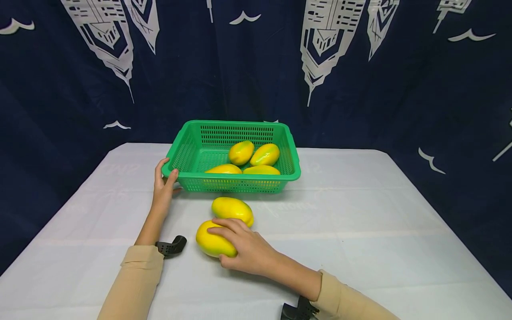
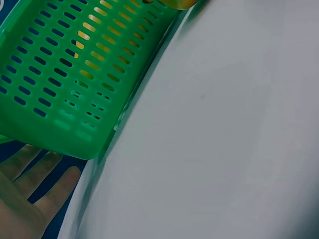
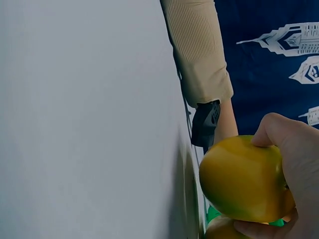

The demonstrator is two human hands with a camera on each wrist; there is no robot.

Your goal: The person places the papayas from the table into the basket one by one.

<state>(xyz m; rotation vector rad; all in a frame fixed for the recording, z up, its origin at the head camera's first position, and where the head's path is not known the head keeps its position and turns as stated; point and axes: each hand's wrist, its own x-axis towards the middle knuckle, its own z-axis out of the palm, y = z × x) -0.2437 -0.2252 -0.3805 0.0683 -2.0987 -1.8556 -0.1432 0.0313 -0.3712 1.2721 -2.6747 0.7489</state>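
My right hand (image 1: 250,249) grips a yellow mango (image 1: 214,240), thumb on the near side and fingers over the top. The right wrist view also shows this mango (image 3: 244,179) between thumb and fingers. Just behind it, another mango (image 1: 232,209) lies on the table, partly covered by my fingertips. A green plastic basket (image 1: 236,182) stands farther back with several mangoes (image 1: 266,154) inside. At its front left corner my left hand (image 1: 163,189) touches the rim, fingers spread. The left wrist view has its fingers (image 2: 57,194) straight beside the basket end.
A white cloth covers the table (image 1: 360,231), which extends to both sides of the basket. Behind it hangs a dark blue curtain (image 1: 224,66) with white building prints. Each wrist carries a black camera mount (image 1: 172,246).
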